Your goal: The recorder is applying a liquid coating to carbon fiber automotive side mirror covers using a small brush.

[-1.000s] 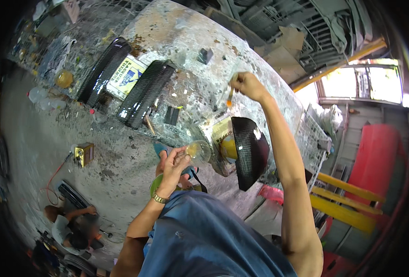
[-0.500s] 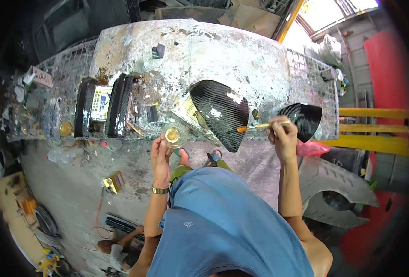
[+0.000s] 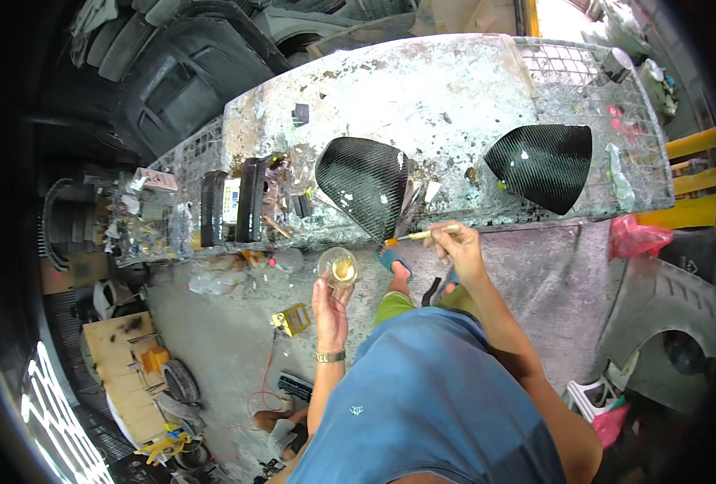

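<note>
My left hand point(image 3: 330, 313) holds a clear plastic cup point(image 3: 324, 260) with a little pale yellowish liquid in it, just off the table's near edge. My right hand point(image 3: 460, 248) grips a paintbrush point(image 3: 424, 235) by its light handle. The orange-brown bristles are at the lower point of a glossy black carbon-fibre panel point(image 3: 363, 181); whether they touch it I cannot tell. A second curved carbon-fibre panel point(image 3: 545, 165) sits farther right on the table. Two long glossy black pieces point(image 3: 251, 202) stand side by side at the left.
The worktable point(image 3: 422, 89) is stained, with wire mesh at both ends. Below lie a yellow metal can point(image 3: 292, 319) and plastic bottles point(image 3: 217, 278). A grey car fender point(image 3: 657, 331) and pink plastic bag point(image 3: 639, 237) are at right. Another person point(image 3: 281, 431) is low at lower left.
The whole view has shifted and turned. My right hand has brought the brush from the panel's right edge to its lower point. My left hand still holds the cup.
</note>
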Motion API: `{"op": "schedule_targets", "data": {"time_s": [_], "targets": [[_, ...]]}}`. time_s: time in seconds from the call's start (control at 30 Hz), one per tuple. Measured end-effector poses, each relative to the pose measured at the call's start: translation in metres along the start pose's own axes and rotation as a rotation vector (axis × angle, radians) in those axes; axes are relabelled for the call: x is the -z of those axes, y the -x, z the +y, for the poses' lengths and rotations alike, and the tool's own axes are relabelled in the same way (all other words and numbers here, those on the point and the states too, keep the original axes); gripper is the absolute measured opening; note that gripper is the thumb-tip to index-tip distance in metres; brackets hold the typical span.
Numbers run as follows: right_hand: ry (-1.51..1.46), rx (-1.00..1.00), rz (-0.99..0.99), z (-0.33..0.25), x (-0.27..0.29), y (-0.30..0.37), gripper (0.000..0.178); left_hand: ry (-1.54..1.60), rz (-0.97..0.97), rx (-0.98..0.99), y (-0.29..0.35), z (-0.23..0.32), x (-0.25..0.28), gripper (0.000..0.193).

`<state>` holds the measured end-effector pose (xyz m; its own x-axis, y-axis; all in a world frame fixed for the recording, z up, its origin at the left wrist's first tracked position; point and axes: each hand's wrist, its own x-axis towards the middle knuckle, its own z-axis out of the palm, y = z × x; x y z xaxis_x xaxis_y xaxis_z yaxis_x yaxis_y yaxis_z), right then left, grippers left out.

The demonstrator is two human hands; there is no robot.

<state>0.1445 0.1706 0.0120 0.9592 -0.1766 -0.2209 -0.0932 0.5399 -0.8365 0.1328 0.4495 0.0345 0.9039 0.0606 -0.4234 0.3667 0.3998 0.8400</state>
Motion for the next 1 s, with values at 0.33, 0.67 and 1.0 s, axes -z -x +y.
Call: {"op": "schedule_targets", "data": {"time_s": [0.33, 0.67, 1.0], "targets": [[0.024, 0.078, 0.242, 0.009, 0.01, 0.005, 0.026, -0.015, 0.154, 0.065, 0.055, -0.017, -0.006, 0.047], [0.126, 0.206, 0.126, 0.029, -0.029, 0.074, 0.024, -0.16, 0.054, 0.095, 0.05, -0.001, 0.005, 0.055], [-0.307, 0.025, 0.17, 0.069, -0.015, 0.053, 0.026, -0.167, -0.056, 0.124, 0.052, 0.013, 0.034, 0.05]]}}
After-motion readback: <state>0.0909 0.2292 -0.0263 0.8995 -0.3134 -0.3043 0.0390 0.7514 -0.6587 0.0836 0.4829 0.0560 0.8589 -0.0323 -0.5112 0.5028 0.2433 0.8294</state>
